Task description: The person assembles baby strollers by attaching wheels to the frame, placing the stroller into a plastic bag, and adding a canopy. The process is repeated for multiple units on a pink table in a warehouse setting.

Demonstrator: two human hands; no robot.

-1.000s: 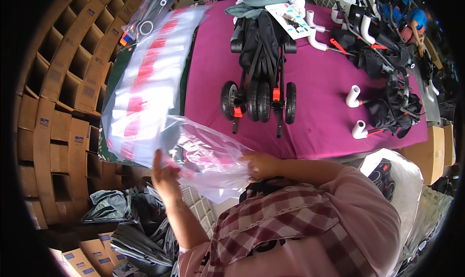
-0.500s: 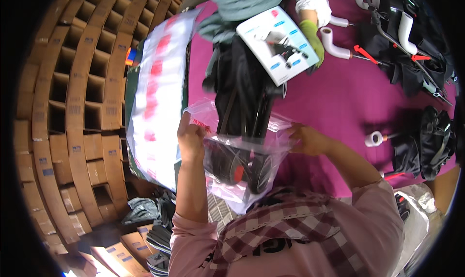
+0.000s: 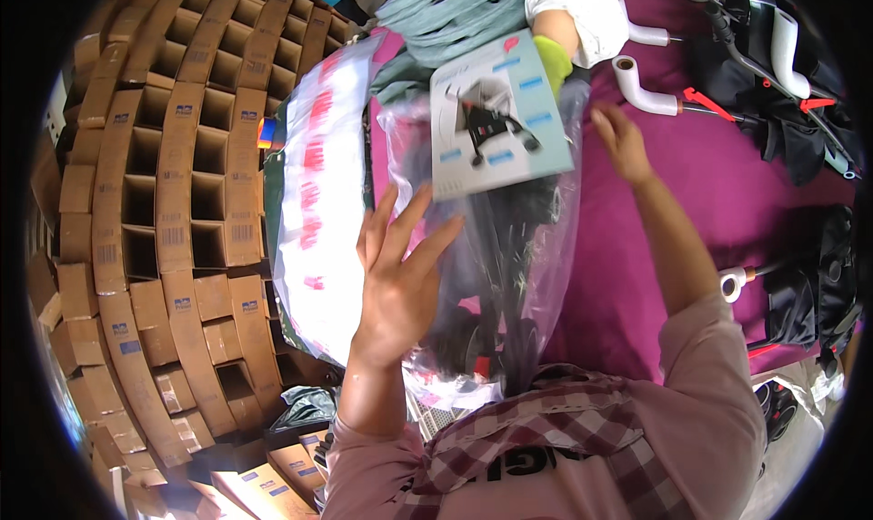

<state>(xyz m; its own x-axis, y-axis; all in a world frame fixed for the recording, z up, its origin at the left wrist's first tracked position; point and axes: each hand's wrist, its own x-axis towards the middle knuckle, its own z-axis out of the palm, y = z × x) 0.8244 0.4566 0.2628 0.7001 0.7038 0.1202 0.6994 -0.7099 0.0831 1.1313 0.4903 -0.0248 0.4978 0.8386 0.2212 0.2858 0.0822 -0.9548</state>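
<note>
A folded black stroller (image 3: pixel 498 270) lies lengthwise on the purple cloth inside a clear plastic bag (image 3: pixel 556 274), its wheels toward me. Over its far part is a white and light-blue printed sheet (image 3: pixel 500 124) with a stroller picture. A co-worker's hand in a yellow-green glove (image 3: pixel 549 63), below a white sleeve, is at the sheet's far right edge. My left hand (image 3: pixel 400 288) hovers over the bag's left side, fingers spread toward the sheet's near left corner. My right hand (image 3: pixel 626 149) is just right of the bag, fingers partly extended, nothing visible in them.
Stacked cardboard boxes (image 3: pixel 177 183) fill the left. A white strip with red marks (image 3: pixel 318 174) runs along the table's left side. Grey-green rolled fabric (image 3: pixel 455 6) sits at the far end. White-wrapped curved handles (image 3: pixel 641 88) and black stroller parts (image 3: pixel 800 311) lie on the right.
The bag now reaches up over the stroller, where before both hands held its mouth near the wheels. Both hands have let go. The right hand moved far and right; the sheet turned more upright.
</note>
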